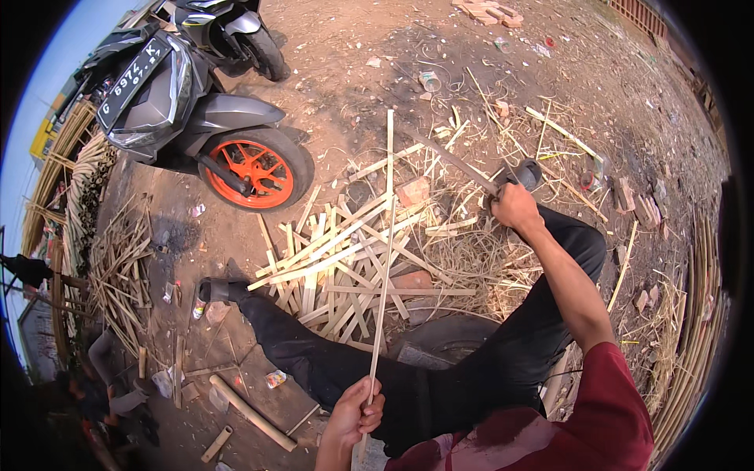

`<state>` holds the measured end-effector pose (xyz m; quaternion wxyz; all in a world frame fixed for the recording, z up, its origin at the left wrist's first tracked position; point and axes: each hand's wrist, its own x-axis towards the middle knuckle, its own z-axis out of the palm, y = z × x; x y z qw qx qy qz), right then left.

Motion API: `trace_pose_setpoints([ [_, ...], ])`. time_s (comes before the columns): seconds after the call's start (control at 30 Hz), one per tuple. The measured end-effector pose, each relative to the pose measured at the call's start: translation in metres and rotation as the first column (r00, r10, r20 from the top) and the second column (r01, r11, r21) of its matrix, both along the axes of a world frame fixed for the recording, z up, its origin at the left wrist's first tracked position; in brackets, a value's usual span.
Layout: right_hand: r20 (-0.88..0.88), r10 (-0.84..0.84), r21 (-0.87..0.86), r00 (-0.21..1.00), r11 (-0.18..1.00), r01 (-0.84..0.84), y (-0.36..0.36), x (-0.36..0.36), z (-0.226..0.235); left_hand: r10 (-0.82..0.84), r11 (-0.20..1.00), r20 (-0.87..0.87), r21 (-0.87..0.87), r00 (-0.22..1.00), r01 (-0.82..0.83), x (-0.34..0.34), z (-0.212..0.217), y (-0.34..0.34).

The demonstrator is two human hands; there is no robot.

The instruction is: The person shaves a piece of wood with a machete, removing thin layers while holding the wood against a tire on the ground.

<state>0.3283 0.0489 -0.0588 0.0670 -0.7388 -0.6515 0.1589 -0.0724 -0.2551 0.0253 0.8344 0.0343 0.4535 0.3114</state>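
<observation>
My left hand (353,412) is closed around the lower part of a long, thin bamboo strip (390,157). The strip rises nearly upright in the picture, passing over my leg and a heap of split bamboo strips (314,259). Out to the right, my right hand (516,208) grips the handle of a long-bladed knife (463,166). Its blade points up and left, toward the strip's upper end, with a gap between them. The knife's handle is mostly hidden by my fingers.
My legs in black trousers (330,353) spread around the heap and a dark tyre (448,334). Curly shavings (479,275) lie near my right leg. A motorbike with an orange front wheel (255,169) stands far left. Bamboo pieces (251,412) lie lower left; long poles (695,345) line the right.
</observation>
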Motion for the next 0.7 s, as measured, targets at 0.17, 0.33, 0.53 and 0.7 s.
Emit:
trace_pose_setpoints([
  [0.17, -0.267, 0.484, -0.018, 0.833, 0.862, -0.506, -0.126, -0.117, 0.042, 0.074, 0.996, 0.031, -0.061, 0.997, -0.072, 0.018, -0.026, 0.024],
  [0.33, -0.174, 0.214, -0.137, 0.961, 0.961, -0.239, -0.078, -0.083, 0.0, -0.059, 0.993, 0.008, -0.106, 0.998, 0.06, 0.012, 0.005, 0.002],
  [0.53, -0.013, -0.131, -0.044, 0.991, 0.99, 0.13, -0.008, 0.04, -0.027, -0.076, 0.982, -0.398, 0.128, 0.914, 0.137, 0.009, 0.015, -0.017],
  [0.7, -0.272, 0.183, 0.021, 0.945, 0.983, -0.184, -0.087, -0.055, 0.016, 0.09, 0.986, -0.278, 0.162, 0.956, -0.046, 0.023, -0.022, 0.041],
])
